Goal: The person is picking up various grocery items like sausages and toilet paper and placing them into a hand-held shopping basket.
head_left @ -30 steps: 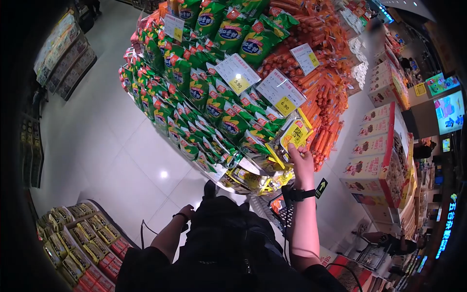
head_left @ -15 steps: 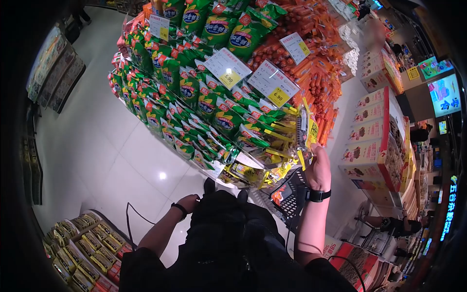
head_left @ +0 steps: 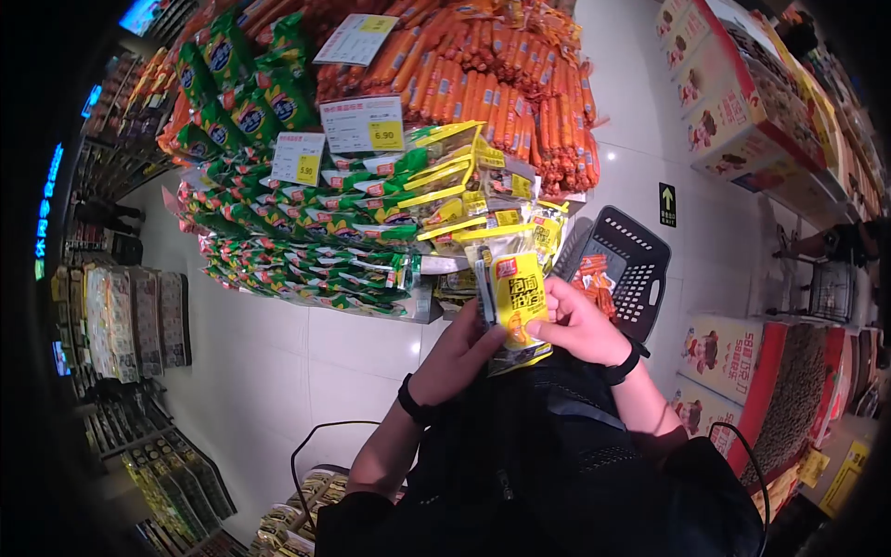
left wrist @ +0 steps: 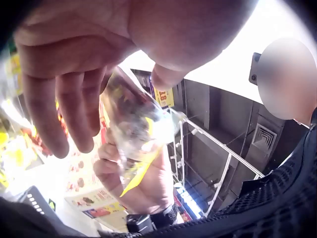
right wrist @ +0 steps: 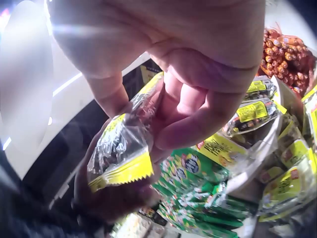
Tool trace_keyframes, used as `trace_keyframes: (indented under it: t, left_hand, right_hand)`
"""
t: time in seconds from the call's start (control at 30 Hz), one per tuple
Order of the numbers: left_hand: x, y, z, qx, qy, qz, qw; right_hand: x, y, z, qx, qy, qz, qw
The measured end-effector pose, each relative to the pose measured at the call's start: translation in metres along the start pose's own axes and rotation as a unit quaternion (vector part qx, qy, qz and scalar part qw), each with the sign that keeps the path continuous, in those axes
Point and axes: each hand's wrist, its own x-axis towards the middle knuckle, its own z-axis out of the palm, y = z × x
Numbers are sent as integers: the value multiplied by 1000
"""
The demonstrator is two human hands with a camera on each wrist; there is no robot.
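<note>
I hold a yellow-and-clear snack packet (head_left: 518,295) in front of my chest with both hands. My left hand (head_left: 473,339), a black band on its wrist, comes up from below and curls its fingers and thumb round the packet's lower part (left wrist: 133,124). My right hand (head_left: 557,320), wearing a black watch, pinches the packet's right edge between thumb and fingers (right wrist: 121,148). The packet stands upright with its yellow label toward me. More packets of the same kind lie at the display's front (head_left: 483,186).
A shop display is piled with green snack bags (head_left: 297,241), orange sausages (head_left: 501,93) and price tags (head_left: 362,125). A black shopping basket (head_left: 640,269) sits on the tiled floor (head_left: 306,362) just beyond my hands. Red-and-white boxes (head_left: 733,102) are stacked at the right.
My right hand has brought the packet down from the display to my chest. My left hand has risen from my side and taken hold of it. The view has swung round.
</note>
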Motion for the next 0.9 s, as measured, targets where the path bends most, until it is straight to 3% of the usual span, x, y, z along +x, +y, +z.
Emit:
trace_keyframes:
  t: [0.07,0.1,0.2,0.23,0.33,0.5,0.6,0.7,0.9]
  left_hand:
    - [15,-10,18,58,34,-45,997]
    - [22,-14,26,88,52,-67,993]
    - [36,-18,54,80,28,-56,995]
    - [42,-18,61,55,15,-94,994]
    - [53,-27,84,-5,5,-73,997]
    - [70,-38,119,-3,49,-98,994]
    - [72,-55,125,4,79,-110,991]
    - [68,-66,123,38,95,-132,986]
    - [58,-59,128,27,143,-151,978]
  right_hand:
    - [-14,-2,1,-16,15,-8,1000]
    - [-24,-1,-14,-177,22,7,984]
    - [-39,12,-48,-74,38,54,995]
    - [-46,14,-60,-83,42,85,992]
    - [-60,12,-84,-34,71,76,994]
    - [-69,21,-125,6,26,109,994]
    - [-67,35,-139,19,17,74,997]
    - [-62,40,-155,7,40,99,994]
    - [-23,79,-205,24,126,110,986]
